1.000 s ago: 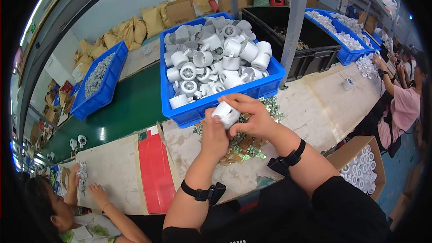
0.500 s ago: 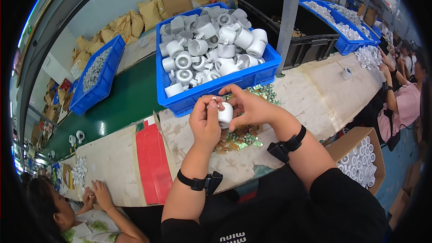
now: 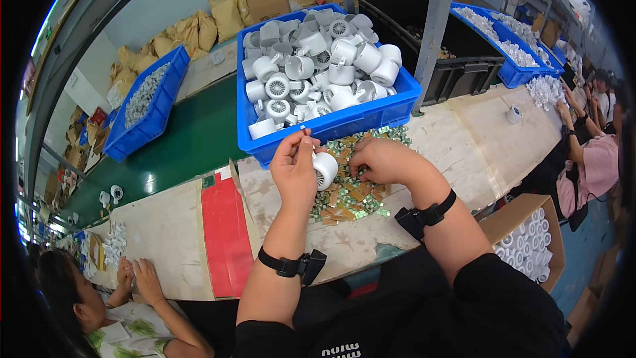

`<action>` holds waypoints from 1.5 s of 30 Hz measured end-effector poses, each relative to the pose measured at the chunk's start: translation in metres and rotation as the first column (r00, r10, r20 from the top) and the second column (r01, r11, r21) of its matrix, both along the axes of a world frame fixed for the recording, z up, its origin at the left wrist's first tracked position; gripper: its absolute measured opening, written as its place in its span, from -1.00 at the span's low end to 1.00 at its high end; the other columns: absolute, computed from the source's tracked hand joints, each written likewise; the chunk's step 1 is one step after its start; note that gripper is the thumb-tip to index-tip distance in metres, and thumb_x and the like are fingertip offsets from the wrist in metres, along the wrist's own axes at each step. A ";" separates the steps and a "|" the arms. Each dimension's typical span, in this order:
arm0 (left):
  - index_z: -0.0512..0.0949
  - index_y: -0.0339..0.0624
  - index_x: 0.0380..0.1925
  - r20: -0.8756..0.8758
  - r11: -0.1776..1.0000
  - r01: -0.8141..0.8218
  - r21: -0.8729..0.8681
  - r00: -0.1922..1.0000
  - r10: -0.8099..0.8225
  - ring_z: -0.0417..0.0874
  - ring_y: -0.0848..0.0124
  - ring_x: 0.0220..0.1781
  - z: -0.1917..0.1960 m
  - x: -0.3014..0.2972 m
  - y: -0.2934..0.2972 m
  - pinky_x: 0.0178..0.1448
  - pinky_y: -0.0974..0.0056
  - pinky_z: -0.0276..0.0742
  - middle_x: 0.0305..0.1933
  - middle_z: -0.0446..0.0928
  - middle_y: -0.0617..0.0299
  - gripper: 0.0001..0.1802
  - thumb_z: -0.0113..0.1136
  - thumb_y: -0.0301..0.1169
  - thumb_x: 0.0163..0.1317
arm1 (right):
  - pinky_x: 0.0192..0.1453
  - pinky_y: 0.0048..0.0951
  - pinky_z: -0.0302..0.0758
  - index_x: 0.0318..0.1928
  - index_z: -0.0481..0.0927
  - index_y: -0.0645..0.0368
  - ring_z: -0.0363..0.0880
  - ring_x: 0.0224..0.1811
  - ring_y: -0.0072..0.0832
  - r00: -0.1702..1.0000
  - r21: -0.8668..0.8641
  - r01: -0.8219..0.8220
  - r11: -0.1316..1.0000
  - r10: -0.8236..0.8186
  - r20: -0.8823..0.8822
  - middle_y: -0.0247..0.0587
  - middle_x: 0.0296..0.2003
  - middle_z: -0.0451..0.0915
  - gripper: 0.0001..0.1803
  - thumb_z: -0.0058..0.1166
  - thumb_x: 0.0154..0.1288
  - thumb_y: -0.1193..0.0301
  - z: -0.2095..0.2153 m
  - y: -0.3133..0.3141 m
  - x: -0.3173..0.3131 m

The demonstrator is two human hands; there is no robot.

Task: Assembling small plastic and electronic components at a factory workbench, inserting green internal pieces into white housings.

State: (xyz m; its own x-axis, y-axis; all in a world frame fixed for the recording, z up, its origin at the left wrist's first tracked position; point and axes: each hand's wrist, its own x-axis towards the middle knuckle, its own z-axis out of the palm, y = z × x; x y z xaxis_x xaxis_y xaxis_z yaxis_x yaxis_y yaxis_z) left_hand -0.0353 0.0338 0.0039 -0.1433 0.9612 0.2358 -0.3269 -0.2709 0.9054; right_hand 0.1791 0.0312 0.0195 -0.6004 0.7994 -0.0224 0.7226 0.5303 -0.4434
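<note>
My left hand (image 3: 295, 164) is closed round a white plastic fan housing (image 3: 324, 170), its slotted round grille turned partly to the right. A small thin piece sticks up at the fingertips; I cannot make out what it is. Beside it, my right hand (image 3: 385, 160) reaches down into a loose pile of small green and brown circuit boards (image 3: 352, 200). Its fingers are bent and pressed together among the boards, and whatever lies between them is hidden. Just behind both hands stands a blue crate (image 3: 344, 126) heaped with similar white housings (image 3: 299, 67).
A black crate (image 3: 457, 74) and a grey post (image 3: 434, 33) stand right of the blue crate. A red sheet (image 3: 228, 238) lies left on the worktop. A carton of white round parts (image 3: 527, 245) sits low at right. Co-workers (image 3: 69, 285) sit at both sides.
My right hand has left the housing and moved right and down to the circuit boards. The left hand keeps the housing, now turned with its grille showing.
</note>
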 end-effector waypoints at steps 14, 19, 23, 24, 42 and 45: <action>0.72 -0.39 -0.07 -0.272 0.983 0.180 -0.028 0.945 -0.181 0.72 0.52 -0.30 -0.003 0.009 -0.020 -0.16 0.38 0.66 -0.22 0.73 0.22 -0.85 0.29 -0.54 0.47 | -0.05 -0.46 0.73 -0.07 0.73 0.34 0.75 -0.18 -0.53 0.209 -0.352 0.018 0.936 -0.348 -0.914 -0.23 -0.20 0.76 -0.83 0.38 0.36 0.60 0.012 0.000 -0.012; 0.70 -0.32 -0.15 -0.375 0.982 0.160 0.096 0.920 -0.113 0.66 0.57 -0.23 -0.005 0.011 -0.017 -0.12 0.41 0.56 -0.22 0.72 0.25 -0.90 0.28 -0.50 0.48 | -0.04 -0.47 0.72 -0.10 0.73 0.35 0.75 -0.17 -0.53 0.172 -0.298 -0.058 0.953 -0.285 -0.943 -0.21 -0.20 0.76 -0.83 0.40 0.33 0.61 0.004 0.002 -0.018; 0.68 -0.30 -0.18 -0.427 0.981 0.122 0.153 0.903 -0.046 0.63 0.58 -0.21 -0.006 0.011 -0.015 -0.11 0.43 0.52 -0.22 0.71 0.26 -0.91 0.29 -0.49 0.47 | -0.03 -0.49 0.71 -0.14 0.73 0.35 0.75 -0.15 -0.54 0.199 -0.333 -0.052 0.942 -0.316 -0.927 -0.20 -0.17 0.76 -0.85 0.42 0.31 0.63 0.004 0.001 -0.016; 0.68 -0.31 -0.19 -0.434 0.981 0.115 0.155 0.900 -0.037 0.64 0.58 -0.23 -0.006 0.011 -0.015 -0.12 0.42 0.53 -0.24 0.71 0.26 -0.91 0.29 -0.49 0.47 | -0.03 -0.49 0.71 -0.14 0.73 0.35 0.75 -0.14 -0.55 0.203 -0.355 -0.050 0.934 -0.338 -0.919 -0.20 -0.16 0.76 -0.85 0.42 0.31 0.63 0.004 0.001 -0.016; 0.69 -0.32 -0.24 -0.585 0.945 0.082 0.317 0.801 0.127 0.69 0.45 -0.30 0.012 0.004 -0.017 -0.15 0.34 0.57 -0.31 0.69 0.20 -0.94 0.33 -0.55 0.35 | -0.23 -0.46 0.58 -0.21 0.81 0.28 0.69 -0.28 -0.60 0.559 -0.128 0.244 0.961 -0.247 -0.792 -0.29 -0.31 0.77 -0.87 0.39 0.38 0.44 0.012 -0.002 -0.013; 0.68 -0.34 -0.22 -0.582 0.958 0.081 0.277 0.807 0.100 0.68 0.49 -0.27 0.012 0.003 -0.017 -0.12 0.36 0.57 -0.28 0.69 0.21 -0.93 0.32 -0.55 0.38 | -0.32 -0.45 0.51 -0.22 0.83 0.23 0.67 -0.33 -0.63 0.706 0.225 0.258 0.940 -0.025 -0.708 -0.33 -0.40 0.75 -0.87 0.40 0.37 0.41 0.018 -0.006 -0.014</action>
State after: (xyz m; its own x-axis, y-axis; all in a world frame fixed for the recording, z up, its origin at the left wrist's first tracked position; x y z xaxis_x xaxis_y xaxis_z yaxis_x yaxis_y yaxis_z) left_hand -0.0327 0.0173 0.0156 0.0998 0.8423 0.5296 0.2444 -0.5368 0.8076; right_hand 0.1648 0.0250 0.0380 -0.2324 0.7737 0.5894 0.3549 0.6317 -0.6892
